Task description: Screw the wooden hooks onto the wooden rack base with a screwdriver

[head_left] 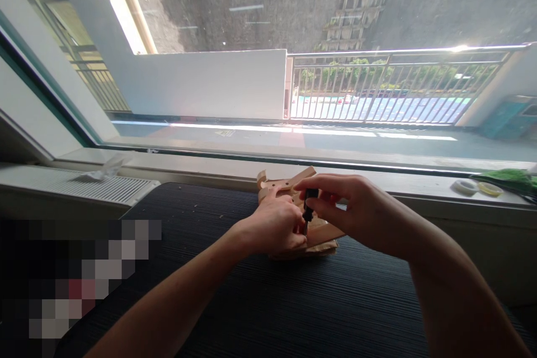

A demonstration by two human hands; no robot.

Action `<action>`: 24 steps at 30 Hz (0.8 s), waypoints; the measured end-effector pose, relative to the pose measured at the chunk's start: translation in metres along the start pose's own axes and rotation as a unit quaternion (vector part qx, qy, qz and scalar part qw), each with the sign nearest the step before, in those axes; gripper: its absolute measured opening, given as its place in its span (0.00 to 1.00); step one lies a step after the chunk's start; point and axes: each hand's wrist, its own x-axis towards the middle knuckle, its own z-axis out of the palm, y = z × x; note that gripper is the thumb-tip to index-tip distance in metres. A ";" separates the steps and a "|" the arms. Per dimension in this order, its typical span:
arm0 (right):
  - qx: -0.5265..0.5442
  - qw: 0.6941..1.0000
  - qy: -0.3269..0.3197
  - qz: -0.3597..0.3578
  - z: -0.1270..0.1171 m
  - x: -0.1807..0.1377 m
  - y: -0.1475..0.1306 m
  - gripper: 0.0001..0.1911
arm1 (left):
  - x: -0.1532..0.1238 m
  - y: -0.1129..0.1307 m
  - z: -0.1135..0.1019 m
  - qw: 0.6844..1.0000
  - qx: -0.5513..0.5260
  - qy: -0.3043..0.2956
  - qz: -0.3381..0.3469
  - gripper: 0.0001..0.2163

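Observation:
My right hand [348,198] is closed on the black handle of a screwdriver [309,201], held nearly upright with its shaft pointing down. Close against the shaft, my left hand [277,224] has its fingers curled round part of a light wooden assembly [289,183]. The assembly has flat strips with holes and a curved piece at its far left. Beneath it is a brown cardboard-like piece [325,249] on the dark table. My left fingers hide the screwdriver's tip and whatever it touches.
The dark ribbed table [218,302] stands against a window sill [235,170]. A white vented unit [104,184] with crumpled clear plastic [107,168] is at left. Two tape rolls [465,187] and a green bundle [512,179] lie on the sill at right. Glass rises beyond.

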 end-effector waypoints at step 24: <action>-0.019 1.000 0.011 0.000 0.004 0.003 0.002 0.14 | -0.003 0.000 -0.007 0.999 -0.009 0.000 0.031 0.08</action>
